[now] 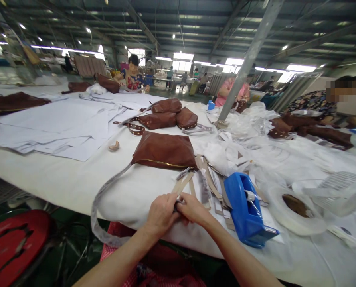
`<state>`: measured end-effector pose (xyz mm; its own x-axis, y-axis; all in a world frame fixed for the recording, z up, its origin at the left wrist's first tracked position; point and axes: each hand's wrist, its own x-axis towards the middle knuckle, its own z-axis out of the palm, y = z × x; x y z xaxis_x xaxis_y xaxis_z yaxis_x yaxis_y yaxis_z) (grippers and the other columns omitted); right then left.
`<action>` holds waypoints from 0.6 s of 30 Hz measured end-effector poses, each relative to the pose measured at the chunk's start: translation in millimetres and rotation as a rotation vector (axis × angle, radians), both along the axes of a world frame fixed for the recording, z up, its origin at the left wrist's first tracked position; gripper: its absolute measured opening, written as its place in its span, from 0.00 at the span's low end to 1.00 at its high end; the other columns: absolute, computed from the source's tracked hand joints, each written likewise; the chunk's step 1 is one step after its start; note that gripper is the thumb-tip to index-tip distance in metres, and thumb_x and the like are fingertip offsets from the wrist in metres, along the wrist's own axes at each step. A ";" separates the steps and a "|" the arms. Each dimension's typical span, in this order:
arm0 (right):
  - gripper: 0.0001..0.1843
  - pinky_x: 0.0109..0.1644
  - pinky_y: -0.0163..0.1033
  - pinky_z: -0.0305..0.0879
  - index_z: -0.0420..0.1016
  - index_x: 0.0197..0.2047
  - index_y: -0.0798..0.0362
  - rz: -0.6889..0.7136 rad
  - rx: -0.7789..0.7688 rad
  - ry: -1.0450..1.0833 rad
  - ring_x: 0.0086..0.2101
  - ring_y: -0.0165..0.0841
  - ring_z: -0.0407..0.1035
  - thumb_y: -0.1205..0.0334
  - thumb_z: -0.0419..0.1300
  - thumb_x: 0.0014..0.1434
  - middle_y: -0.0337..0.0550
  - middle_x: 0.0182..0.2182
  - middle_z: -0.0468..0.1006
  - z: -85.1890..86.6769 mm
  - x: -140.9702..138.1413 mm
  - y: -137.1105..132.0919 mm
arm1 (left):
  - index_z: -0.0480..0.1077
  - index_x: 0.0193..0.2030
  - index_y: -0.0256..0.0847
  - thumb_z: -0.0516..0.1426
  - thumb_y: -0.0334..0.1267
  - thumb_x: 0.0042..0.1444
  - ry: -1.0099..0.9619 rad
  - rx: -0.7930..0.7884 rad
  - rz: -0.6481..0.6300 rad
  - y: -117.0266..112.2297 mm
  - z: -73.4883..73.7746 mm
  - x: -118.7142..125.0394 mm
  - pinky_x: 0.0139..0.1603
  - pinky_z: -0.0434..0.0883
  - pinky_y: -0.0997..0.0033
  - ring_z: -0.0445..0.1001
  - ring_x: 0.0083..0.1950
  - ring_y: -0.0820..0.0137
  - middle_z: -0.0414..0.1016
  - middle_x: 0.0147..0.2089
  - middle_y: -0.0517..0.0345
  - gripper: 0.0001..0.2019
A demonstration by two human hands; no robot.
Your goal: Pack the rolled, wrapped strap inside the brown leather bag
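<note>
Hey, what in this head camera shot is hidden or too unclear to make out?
- What the left hand and right hand pinch: the fingers cover it.
- Far end of the wrapped strap: it drops below the table edge.
- Tape in the blue dispenser: too small to tell.
- Far workers' work: small and blurred.
</note>
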<state>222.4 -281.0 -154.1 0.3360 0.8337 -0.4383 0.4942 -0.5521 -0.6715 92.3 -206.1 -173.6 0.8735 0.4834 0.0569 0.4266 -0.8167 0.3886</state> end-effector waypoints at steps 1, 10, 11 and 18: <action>0.10 0.28 0.35 0.60 0.71 0.39 0.55 0.044 0.026 -0.042 0.19 0.33 0.68 0.67 0.50 0.56 0.38 0.17 0.73 2.0 1.6 0.4 | 0.64 0.52 0.40 0.57 0.32 0.52 0.003 -0.024 -0.042 2.7 2.9 -3.6 0.51 0.70 0.56 0.72 0.49 0.56 0.74 0.47 0.48 0.19; 0.14 0.38 0.38 0.62 0.78 0.37 0.55 0.418 0.071 -0.381 0.38 0.41 0.74 0.72 0.54 0.49 0.50 0.33 0.81 18.5 12.7 19.4 | 0.58 0.58 0.43 0.56 0.26 0.49 -0.027 -0.265 -0.348 45.5 24.3 -18.0 0.56 0.67 0.60 0.69 0.56 0.61 0.70 0.56 0.52 0.28; 0.14 0.37 0.37 0.62 0.78 0.35 0.54 0.438 0.062 -0.356 0.36 0.40 0.74 0.73 0.55 0.48 0.48 0.31 0.81 19.7 14.7 22.8 | 0.59 0.57 0.43 0.56 0.25 0.49 -0.023 -0.279 -0.347 45.5 23.9 -17.0 0.55 0.68 0.62 0.69 0.55 0.62 0.70 0.55 0.52 0.27; 0.10 0.27 0.32 0.60 0.78 0.29 0.53 0.456 -0.046 -0.209 0.23 0.33 0.71 0.73 0.56 0.46 0.39 0.17 0.75 26.9 23.1 36.6 | 0.67 0.40 0.40 0.54 0.27 0.55 0.043 -0.176 -0.323 40.3 13.0 -17.5 0.42 0.68 0.72 0.73 0.41 0.68 0.73 0.39 0.58 0.07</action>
<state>245.5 -244.4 -127.3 0.0262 0.8973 -0.4406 0.8135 -0.2753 -0.5123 74.9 -165.8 -160.6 0.9825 0.1816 -0.0425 0.1768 -0.8344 0.5221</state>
